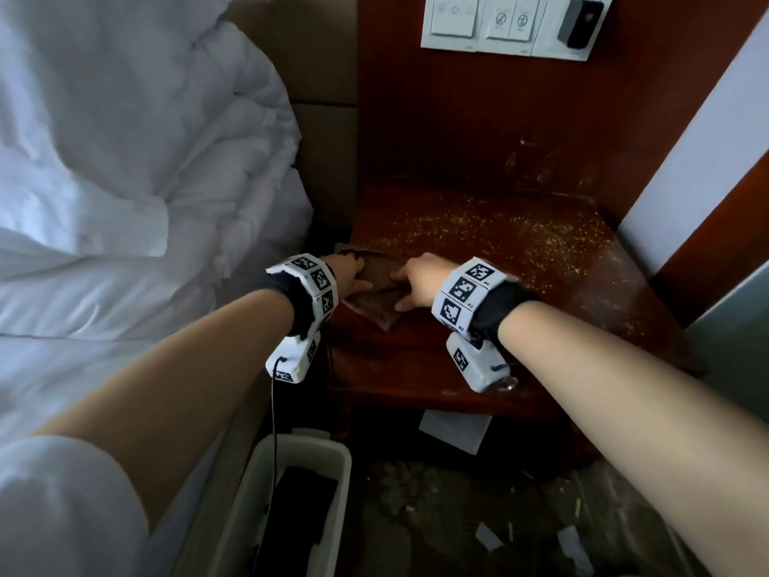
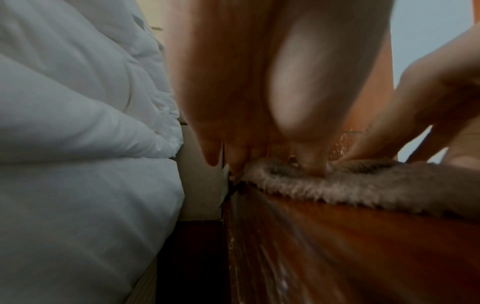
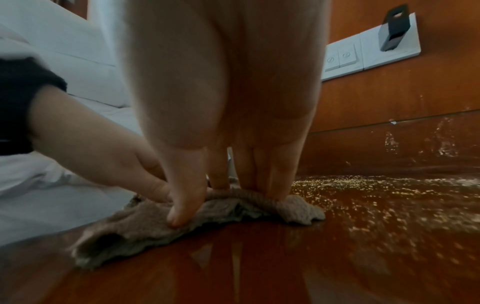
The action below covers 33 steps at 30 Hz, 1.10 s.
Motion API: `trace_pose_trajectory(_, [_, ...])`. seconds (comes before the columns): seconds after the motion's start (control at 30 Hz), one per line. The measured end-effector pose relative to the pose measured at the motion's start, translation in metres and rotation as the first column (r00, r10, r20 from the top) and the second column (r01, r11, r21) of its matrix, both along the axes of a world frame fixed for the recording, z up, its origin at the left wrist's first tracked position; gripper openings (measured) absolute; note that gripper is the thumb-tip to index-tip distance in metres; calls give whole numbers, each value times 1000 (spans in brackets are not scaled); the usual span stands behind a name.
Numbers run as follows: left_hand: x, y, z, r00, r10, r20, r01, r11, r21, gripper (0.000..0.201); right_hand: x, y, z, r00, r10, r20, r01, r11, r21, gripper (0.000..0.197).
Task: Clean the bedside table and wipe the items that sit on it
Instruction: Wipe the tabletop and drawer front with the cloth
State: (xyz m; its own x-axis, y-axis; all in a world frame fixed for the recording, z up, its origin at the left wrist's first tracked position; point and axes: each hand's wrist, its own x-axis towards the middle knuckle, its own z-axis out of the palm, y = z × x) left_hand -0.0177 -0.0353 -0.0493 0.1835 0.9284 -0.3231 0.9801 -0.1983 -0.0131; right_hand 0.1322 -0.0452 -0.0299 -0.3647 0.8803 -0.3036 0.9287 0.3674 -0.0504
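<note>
Near the centre of the head view both hands press on a brown cloth (image 1: 376,295) that lies on the near left corner of the bedside table (image 1: 582,293), close to the edge that faces the bed (image 1: 104,181); the left hand (image 1: 347,270) rests on the cloth's left part with its fingers laid nearly straight, fingertips on the pile, and the left wrist view shows those fingertips (image 2: 314,164) digging slightly into the fuzzy fabric at the table's edge without closing round it; the right hand (image 1: 416,281) sits just to the right of it, fingers extended downward onto the cloth, thumb spread toward the near side, and in the right wrist view the fingers (image 3: 275,181) bunch a fold of cloth beneath them while the thumb pins the near flap; whether that fold is truly pinched or only pushed cannot be told; the two hands are close together, almost touching over the cloth; across the middle and right of the tabletop lies a broad scatter of pale yellowish crumbs (image 1: 499,231), beginning just beyond the cloth; in the upper right of the head view a white switch panel (image 1: 491,27) is fixed to the wooden wall, with a dark holder (image 1: 580,22) at its right end; at the lower centre stands a white bin (image 1: 333,464), and bits of paper (image 1: 453,431) lie on the floor beside it.
</note>
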Motion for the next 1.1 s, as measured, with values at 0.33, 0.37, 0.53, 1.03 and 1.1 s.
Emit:
trace_pose_trajectory(0.33, [6,85,4,997,11,-72,-15,998,-55,57,2,84,9,999,-2,42,5,997,-71,62])
trace_pose_trajectory(0.37, [6,94,5,997,9,-75,-13,998,-61,57,2,93,9,999,-8,43,11,997,-76,62])
trace_pose_trajectory(0.53, [9,126,6,997,11,-73,-16,997,-75,59,3,128,8,999,-3,40,6,997,-75,58])
trace_pose_trajectory(1.03, [18,215,2,996,42,-77,-45,999,-30,62,1,216,3,997,-36,63,37,999,-18,50])
trace_pose_trajectory(1.1, [19,221,1,996,45,-77,-46,999,-20,63,0,223,2,997,-30,70,32,999,-14,50])
